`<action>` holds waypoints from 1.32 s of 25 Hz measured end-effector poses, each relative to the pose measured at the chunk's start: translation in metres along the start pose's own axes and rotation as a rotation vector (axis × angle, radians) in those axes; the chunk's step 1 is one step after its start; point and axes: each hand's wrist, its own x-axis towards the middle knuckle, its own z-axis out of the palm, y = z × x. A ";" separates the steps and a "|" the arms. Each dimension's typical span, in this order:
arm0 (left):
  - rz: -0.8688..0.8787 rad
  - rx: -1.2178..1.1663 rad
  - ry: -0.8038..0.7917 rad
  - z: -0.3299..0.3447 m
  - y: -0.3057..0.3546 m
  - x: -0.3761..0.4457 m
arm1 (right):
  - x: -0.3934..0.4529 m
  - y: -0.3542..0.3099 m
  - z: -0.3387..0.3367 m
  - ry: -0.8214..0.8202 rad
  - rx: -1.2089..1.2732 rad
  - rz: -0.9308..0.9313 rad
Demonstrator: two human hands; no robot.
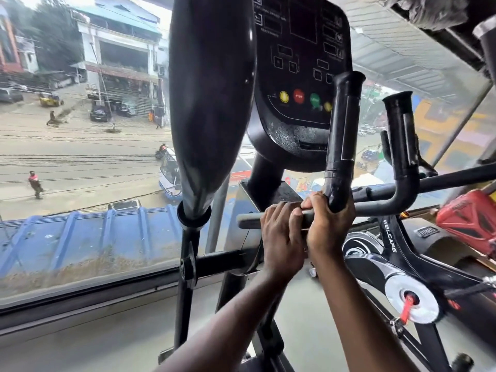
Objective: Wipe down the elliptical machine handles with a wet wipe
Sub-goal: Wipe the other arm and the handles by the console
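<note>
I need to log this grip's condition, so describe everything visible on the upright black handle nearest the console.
The handle is a black tube that looks padded or rubber-coated, with a flared top end, standing nearly upright just right of the console. A lighter strip runs down its side, and tape-like bands wrap its lower part. At the bottom it bends into a horizontal bar. The right hand grips that bend; the left hand holds the grey bar beside it. No wipe can be seen.

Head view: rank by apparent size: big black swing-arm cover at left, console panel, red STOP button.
1. Swing-arm cover: looks largest, though it hangs nearest the camera, so the lead over the console is unsure.
2. Console panel.
3. Red STOP button: clearly smallest.
</note>
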 end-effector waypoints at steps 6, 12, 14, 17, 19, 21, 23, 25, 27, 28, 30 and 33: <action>-0.228 0.063 0.132 -0.011 -0.072 0.011 | -0.002 -0.002 0.002 -0.006 0.030 -0.031; -0.775 -0.032 -0.050 -0.033 -0.116 0.038 | -0.003 -0.003 0.002 -0.019 0.012 -0.041; -0.770 0.041 -0.094 -0.036 -0.105 0.040 | -0.004 -0.004 0.001 -0.024 0.001 -0.040; -0.507 0.097 -0.234 -0.029 -0.056 0.039 | -0.003 -0.003 0.001 -0.015 -0.006 -0.046; -0.288 0.056 -0.214 -0.018 -0.025 0.030 | -0.003 -0.002 0.002 -0.002 0.004 -0.034; -0.160 0.018 -0.140 -0.013 -0.022 0.021 | -0.004 -0.003 0.002 0.010 0.021 0.000; -0.150 0.029 -0.087 -0.015 -0.046 0.016 | -0.006 -0.006 0.002 0.014 -0.002 0.024; -0.279 0.018 -0.045 -0.023 -0.071 0.019 | -0.008 -0.009 0.003 0.019 -0.038 0.026; -0.363 0.080 -0.080 -0.024 -0.090 0.023 | -0.007 -0.011 0.003 0.021 -0.058 0.020; -0.440 0.091 -0.097 -0.023 -0.099 0.026 | -0.006 -0.012 0.003 0.017 -0.062 0.019; -0.808 -0.116 0.014 -0.022 -0.103 0.037 | -0.007 -0.012 0.002 0.008 -0.057 0.025; -1.198 -0.387 0.228 -0.026 -0.084 0.046 | -0.008 -0.009 0.000 -0.014 -0.078 0.020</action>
